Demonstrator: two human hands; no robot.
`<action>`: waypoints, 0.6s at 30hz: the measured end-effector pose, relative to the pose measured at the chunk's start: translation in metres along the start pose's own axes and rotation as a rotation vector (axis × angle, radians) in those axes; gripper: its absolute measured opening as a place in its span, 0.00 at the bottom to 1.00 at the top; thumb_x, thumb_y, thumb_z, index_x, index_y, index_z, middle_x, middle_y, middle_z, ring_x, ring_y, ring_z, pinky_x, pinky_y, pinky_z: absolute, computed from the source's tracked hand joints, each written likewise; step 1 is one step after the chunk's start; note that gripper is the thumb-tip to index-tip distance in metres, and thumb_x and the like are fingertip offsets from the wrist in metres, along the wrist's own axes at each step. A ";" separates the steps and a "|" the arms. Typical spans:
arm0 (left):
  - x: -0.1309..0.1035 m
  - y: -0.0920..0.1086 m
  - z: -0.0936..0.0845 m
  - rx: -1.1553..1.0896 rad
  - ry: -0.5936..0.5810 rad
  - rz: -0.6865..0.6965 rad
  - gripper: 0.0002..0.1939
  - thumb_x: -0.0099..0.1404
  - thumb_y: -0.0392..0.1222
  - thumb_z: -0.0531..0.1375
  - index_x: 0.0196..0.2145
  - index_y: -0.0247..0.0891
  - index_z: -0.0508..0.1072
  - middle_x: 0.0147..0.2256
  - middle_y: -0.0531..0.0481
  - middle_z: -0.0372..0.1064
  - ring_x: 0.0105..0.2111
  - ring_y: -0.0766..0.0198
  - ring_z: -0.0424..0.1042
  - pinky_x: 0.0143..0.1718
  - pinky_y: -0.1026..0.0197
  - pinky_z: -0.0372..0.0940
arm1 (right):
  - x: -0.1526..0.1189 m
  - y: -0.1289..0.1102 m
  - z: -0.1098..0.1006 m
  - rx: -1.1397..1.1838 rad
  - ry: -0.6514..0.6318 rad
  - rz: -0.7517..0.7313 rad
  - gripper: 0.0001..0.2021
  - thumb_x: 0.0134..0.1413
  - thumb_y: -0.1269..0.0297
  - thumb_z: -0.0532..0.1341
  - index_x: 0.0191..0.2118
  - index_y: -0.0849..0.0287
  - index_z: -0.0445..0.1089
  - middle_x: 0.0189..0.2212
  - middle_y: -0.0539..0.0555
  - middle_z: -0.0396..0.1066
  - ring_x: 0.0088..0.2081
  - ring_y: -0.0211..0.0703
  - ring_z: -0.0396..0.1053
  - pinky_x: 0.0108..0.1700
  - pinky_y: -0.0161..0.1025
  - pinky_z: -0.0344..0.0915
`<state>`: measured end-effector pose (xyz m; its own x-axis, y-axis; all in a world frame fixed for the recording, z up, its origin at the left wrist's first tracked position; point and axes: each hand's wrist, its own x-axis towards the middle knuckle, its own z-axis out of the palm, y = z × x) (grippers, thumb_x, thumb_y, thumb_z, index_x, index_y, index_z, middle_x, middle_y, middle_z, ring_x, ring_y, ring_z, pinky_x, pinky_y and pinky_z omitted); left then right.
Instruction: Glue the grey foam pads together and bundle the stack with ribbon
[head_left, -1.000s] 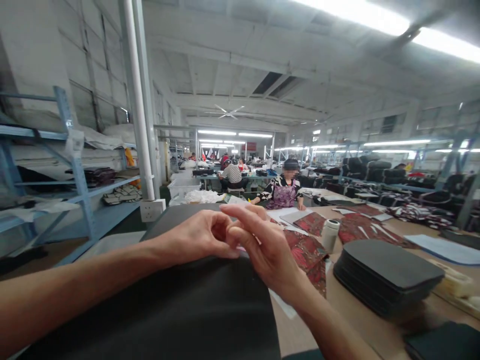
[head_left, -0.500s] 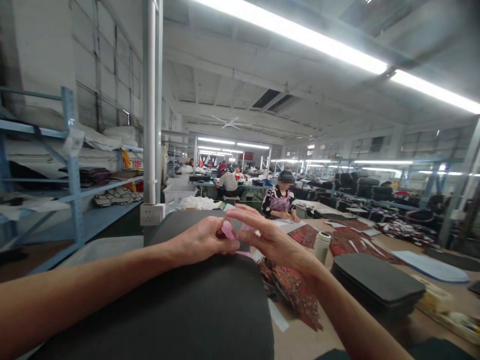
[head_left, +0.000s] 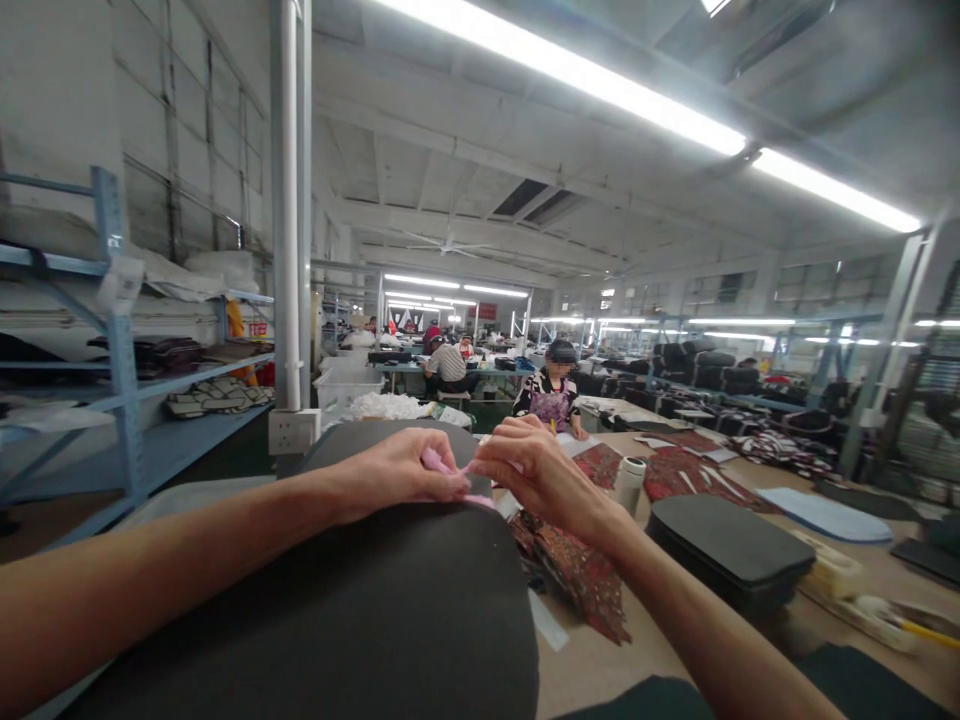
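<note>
My left hand (head_left: 405, 466) is closed in a pinch on a soft pink strip (head_left: 437, 461), possibly cloth. Just to its right, my right hand (head_left: 541, 468) has its fingers curled and grips another part of that strip, with a short twisted length running between the hands. Part of the pink material also shows below the fingertips, at the edge of a large dark grey sheet (head_left: 352, 610). Both hands are over the far part of this sheet, which has a rounded right edge. My fingers hide most of the strip.
Right of the sheet are red patterned fabric pieces (head_left: 577, 570), a pale bottle (head_left: 630, 484) and a stack of dark rounded panels (head_left: 727, 545). Across the table sits a co-worker (head_left: 549, 395). A grey post (head_left: 292, 230) and blue shelving (head_left: 124, 400) stand at left.
My right hand's fingers, loosely spread before, have closed on the pink strip, and the strip is drawn out between both hands. The view has shifted slightly to the right.
</note>
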<state>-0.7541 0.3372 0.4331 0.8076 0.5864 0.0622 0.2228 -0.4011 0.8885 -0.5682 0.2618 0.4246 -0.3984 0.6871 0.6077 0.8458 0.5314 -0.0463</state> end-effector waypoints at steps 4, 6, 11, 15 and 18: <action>0.006 -0.004 -0.005 -0.236 -0.092 -0.100 0.17 0.45 0.44 0.69 0.26 0.34 0.66 0.24 0.53 0.68 0.26 0.69 0.65 0.28 0.66 0.56 | -0.007 -0.017 -0.005 0.073 -0.033 0.011 0.15 0.61 0.59 0.54 0.28 0.60 0.70 0.24 0.49 0.65 0.29 0.34 0.58 0.37 0.36 0.51; 0.008 -0.005 -0.006 -0.348 -0.126 -0.124 0.16 0.43 0.41 0.70 0.24 0.33 0.66 0.23 0.54 0.68 0.27 0.70 0.66 0.31 0.67 0.58 | -0.008 -0.027 -0.007 0.047 -0.066 -0.048 0.13 0.61 0.64 0.52 0.28 0.60 0.70 0.24 0.49 0.65 0.29 0.34 0.57 0.38 0.37 0.52; 0.007 -0.004 -0.005 -0.329 -0.079 -0.079 0.16 0.39 0.33 0.69 0.23 0.33 0.66 0.23 0.55 0.68 0.24 0.72 0.65 0.27 0.67 0.57 | -0.004 -0.034 -0.014 0.162 -0.211 -0.027 0.17 0.61 0.62 0.51 0.26 0.61 0.69 0.24 0.51 0.66 0.29 0.35 0.59 0.37 0.37 0.55; 0.003 -0.002 -0.003 -0.259 -0.034 -0.028 0.15 0.43 0.34 0.66 0.27 0.34 0.64 0.28 0.53 0.70 0.27 0.70 0.67 0.30 0.66 0.59 | -0.004 -0.014 -0.005 0.575 0.009 0.296 0.16 0.59 0.55 0.53 0.35 0.61 0.72 0.27 0.52 0.69 0.28 0.35 0.65 0.32 0.34 0.60; 0.002 -0.003 -0.004 -0.198 -0.007 -0.019 0.17 0.43 0.35 0.65 0.31 0.35 0.63 0.28 0.53 0.69 0.30 0.67 0.67 0.33 0.64 0.60 | -0.007 -0.002 0.014 0.579 -0.003 0.312 0.10 0.51 0.59 0.61 0.34 0.60 0.74 0.29 0.52 0.70 0.30 0.36 0.66 0.32 0.33 0.61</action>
<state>-0.7554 0.3423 0.4325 0.8084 0.5871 0.0422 0.1264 -0.2432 0.9617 -0.5726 0.2629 0.4097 -0.1668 0.8531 0.4944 0.5949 0.4869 -0.6395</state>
